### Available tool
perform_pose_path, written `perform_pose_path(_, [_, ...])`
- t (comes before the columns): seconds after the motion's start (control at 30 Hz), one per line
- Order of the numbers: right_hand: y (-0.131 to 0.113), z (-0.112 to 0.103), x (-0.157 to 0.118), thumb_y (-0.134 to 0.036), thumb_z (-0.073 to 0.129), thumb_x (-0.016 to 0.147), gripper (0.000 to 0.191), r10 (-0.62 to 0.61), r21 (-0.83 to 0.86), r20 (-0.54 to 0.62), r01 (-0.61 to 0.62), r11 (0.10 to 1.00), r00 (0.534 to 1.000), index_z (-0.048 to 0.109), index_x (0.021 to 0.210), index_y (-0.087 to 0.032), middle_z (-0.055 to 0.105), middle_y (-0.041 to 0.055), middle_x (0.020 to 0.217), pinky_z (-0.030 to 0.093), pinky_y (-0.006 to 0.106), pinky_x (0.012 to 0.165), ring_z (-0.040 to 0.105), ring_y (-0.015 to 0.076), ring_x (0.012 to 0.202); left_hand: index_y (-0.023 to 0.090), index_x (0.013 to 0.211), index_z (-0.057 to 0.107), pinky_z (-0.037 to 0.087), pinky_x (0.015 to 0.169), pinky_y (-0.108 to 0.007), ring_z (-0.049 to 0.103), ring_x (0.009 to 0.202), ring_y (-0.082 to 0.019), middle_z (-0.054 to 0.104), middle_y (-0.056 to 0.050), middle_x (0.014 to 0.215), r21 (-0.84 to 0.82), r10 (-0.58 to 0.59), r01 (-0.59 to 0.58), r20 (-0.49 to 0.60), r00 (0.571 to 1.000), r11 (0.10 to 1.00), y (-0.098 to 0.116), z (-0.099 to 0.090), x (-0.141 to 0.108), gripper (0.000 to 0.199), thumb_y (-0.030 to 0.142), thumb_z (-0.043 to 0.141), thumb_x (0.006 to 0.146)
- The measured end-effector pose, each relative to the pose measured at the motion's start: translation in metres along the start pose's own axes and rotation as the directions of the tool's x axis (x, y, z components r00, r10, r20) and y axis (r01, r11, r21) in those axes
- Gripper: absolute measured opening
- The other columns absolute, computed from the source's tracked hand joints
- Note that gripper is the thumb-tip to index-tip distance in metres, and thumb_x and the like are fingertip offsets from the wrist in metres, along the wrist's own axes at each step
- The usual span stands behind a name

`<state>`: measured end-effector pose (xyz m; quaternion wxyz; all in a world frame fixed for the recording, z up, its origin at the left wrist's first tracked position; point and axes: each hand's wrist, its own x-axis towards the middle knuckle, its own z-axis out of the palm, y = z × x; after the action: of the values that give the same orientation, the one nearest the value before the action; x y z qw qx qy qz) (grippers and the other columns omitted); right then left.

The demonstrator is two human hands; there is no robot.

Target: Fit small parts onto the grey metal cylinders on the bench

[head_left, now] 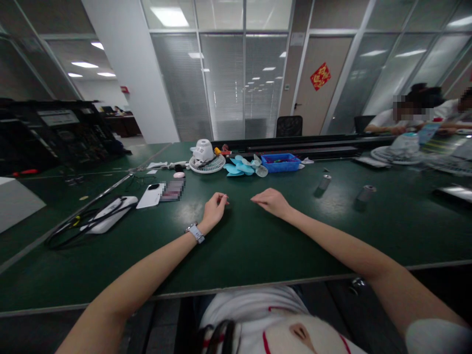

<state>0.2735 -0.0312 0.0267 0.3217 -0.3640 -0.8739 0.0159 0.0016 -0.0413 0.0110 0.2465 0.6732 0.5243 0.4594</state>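
My left hand, with a watch on its wrist, rests on the green table; its fingers are curled together, and what they hold, if anything, is too small to tell. To its right, my right hand lies on the table with fingers pressed together, pointing left; nothing can be made out in it. Beyond the hands are light blue fan blades, a blue tray and a white fan part with a round grille. Two metal cylinders stand right of my right hand.
On the left lie a white phone, a white power bank with a black cable, and a white box. Dark electronic equipment stands at the far left. People sit at the far right near more fan parts.
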Motion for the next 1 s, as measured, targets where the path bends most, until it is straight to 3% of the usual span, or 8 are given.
perform_pose_path(0.07, [0.030,-0.028,-0.006,-0.022,0.057,0.091,0.026,0.149,-0.158,-0.195,-0.181,0.971,0.969,0.078,0.105,-0.027,0.075,0.0046,0.110,0.046,0.043,0.096,0.069,0.0254,0.103,0.021,0.096,0.063,0.049,0.079,-0.033,0.068,0.084,-0.021,0.074,-0.005,0.085,0.000,-0.011,0.011,0.009,1.000,1.000,0.001,-0.001,-0.001,0.027,0.043,0.048,0.092])
perform_pose_path(0.13, [0.064,-0.063,-0.019,-0.024,0.053,0.092,0.030,0.311,-0.289,-0.408,-0.445,0.848,0.858,0.077,0.111,-0.022,0.074,0.0094,0.114,0.043,0.045,0.098,0.066,0.0280,0.106,0.021,0.096,0.063,0.049,0.079,-0.033,0.068,0.084,-0.021,0.074,-0.005,0.085,0.005,-0.011,0.011,0.012,1.000,1.000,0.001,-0.001,-0.001,0.027,0.044,0.048,0.092])
perform_pose_path(0.2, [0.097,-0.095,-0.038,-0.021,0.049,0.093,0.035,0.409,-0.354,-0.541,-0.640,0.682,0.735,0.075,0.117,-0.016,0.072,0.0145,0.116,0.042,0.047,0.098,0.064,0.0303,0.108,0.021,0.095,0.062,0.048,0.078,-0.033,0.068,0.084,-0.021,0.073,-0.004,0.085,0.015,-0.005,0.004,0.013,1.000,1.000,0.002,-0.001,-0.001,0.028,0.044,0.048,0.092])
perform_pose_path(0.3, [0.128,-0.123,-0.066,-0.018,0.046,0.093,0.039,0.493,-0.380,-0.618,-0.782,0.494,0.612,0.073,0.120,-0.011,0.071,0.0196,0.116,0.042,0.047,0.095,0.064,0.0316,0.105,0.021,0.094,0.062,0.047,0.076,-0.032,0.068,0.082,-0.021,0.073,-0.003,0.082,0.016,-0.010,0.010,0.012,1.000,1.000,0.002,-0.001,-0.001,0.026,0.044,0.049,0.091])
perform_pose_path(0.4, [0.140,-0.124,-0.080,-0.020,0.046,0.092,0.039,0.557,-0.384,-0.620,-0.833,0.398,0.553,0.073,0.119,-0.010,0.071,0.0218,0.109,0.043,0.045,0.090,0.064,0.0311,0.099,0.021,0.094,0.062,0.047,0.076,-0.032,0.068,0.081,-0.021,0.073,-0.003,0.081,0.013,-0.020,0.020,0.010,1.000,1.000,0.001,-0.001,-0.001,0.024,0.043,0.050,0.090])
perform_pose_path(0.63, [0.143,-0.115,-0.080,-0.020,0.044,0.090,0.042,0.576,-0.328,-0.617,-0.840,0.432,0.537,0.071,0.121,-0.011,0.070,0.0202,0.112,0.045,0.040,0.084,0.063,0.0287,0.098,0.021,0.096,0.060,0.048,0.075,-0.032,0.068,0.081,-0.021,0.074,-0.004,0.082,0.018,-0.019,0.019,0.005,1.000,1.000,0.000,0.000,0.000,0.027,0.044,0.047,0.092])
perform_pose_path(0.83, [0.145,-0.116,-0.082,-0.024,0.044,0.093,0.041,0.626,-0.371,-0.583,-0.856,0.360,0.517,0.072,0.122,-0.016,0.072,0.0192,0.106,0.045,0.039,0.080,0.064,0.0292,0.093,0.021,0.097,0.058,0.049,0.076,-0.033,0.069,0.081,-0.021,0.074,-0.004,0.081,0.001,-0.020,0.020,0.018,1.000,1.000,0.000,0.000,-0.001,0.027,0.046,0.047,0.092])
perform_pose_path(1.0, [0.143,-0.113,-0.083,-0.028,0.043,0.094,0.043,0.608,-0.410,-0.582,-0.841,0.353,0.539,0.070,0.125,-0.015,0.072,0.0208,0.102,0.045,0.039,0.078,0.066,0.0294,0.090,0.022,0.099,0.056,0.050,0.076,-0.033,0.069,0.079,-0.020,0.073,-0.004,0.079,-0.026,-0.023,0.023,0.011,1.000,0.999,-0.005,0.002,0.002,0.026,0.046,0.049,0.091])
